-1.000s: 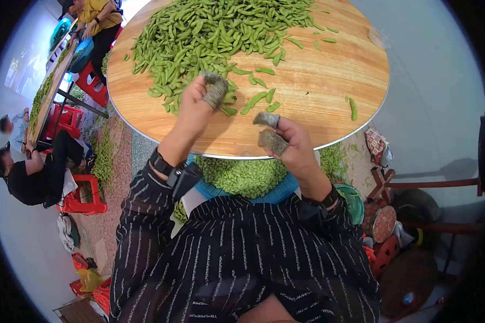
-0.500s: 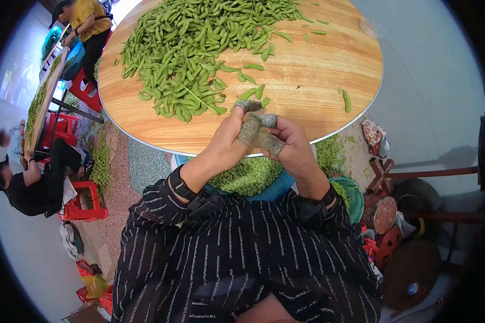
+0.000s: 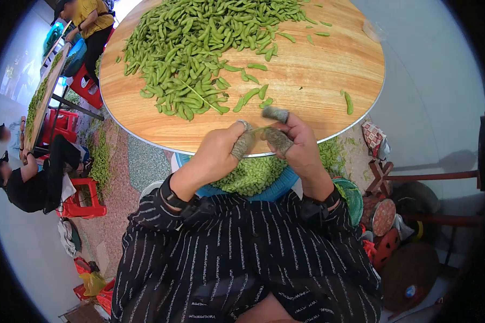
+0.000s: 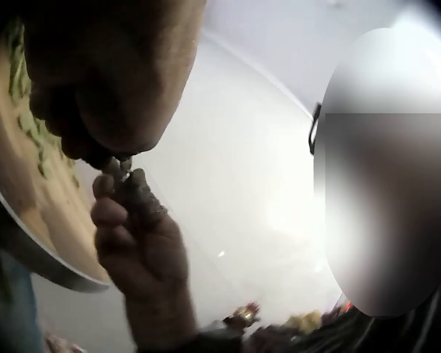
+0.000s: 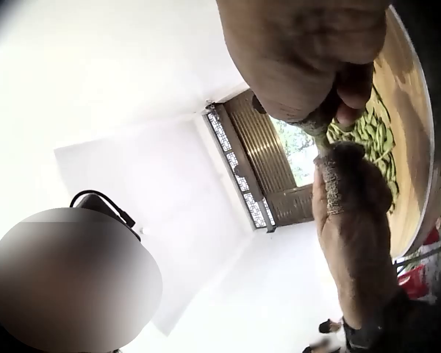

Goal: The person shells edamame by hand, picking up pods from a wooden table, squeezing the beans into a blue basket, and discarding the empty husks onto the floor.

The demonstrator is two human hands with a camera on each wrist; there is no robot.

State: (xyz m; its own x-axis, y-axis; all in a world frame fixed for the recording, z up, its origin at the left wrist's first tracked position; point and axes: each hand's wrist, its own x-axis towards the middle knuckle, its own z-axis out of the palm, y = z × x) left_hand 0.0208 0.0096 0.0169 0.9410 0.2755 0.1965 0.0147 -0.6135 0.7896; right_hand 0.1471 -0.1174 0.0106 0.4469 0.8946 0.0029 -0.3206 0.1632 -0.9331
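A round wooden table (image 3: 318,91) bears a big heap of green bean pods (image 3: 199,48). Above its near edge my two hands meet, with grey cloth covers on the fingertips. My left hand (image 3: 244,139) and right hand (image 3: 275,129) each pinch an end of one thin green pod (image 3: 260,129). The right wrist view shows that pod (image 5: 322,137) between my right hand (image 5: 320,110) above and left hand (image 5: 345,165) below. In the left wrist view the fingertips (image 4: 136,193) touch beside the table rim (image 4: 29,246). A blue basin (image 3: 277,189) full of green beans sits on my lap below.
Loose pods (image 3: 348,102) lie scattered on the table's right half. At the left, other people (image 3: 27,183) sit at a long table with red stools (image 3: 78,199). A green basket (image 3: 354,198) and clutter stand at my right. Pods litter the floor.
My left hand left the heap with a pod and came back to the right hand. Both hands now sit a little lower, at the table's near edge, pinching the pod.
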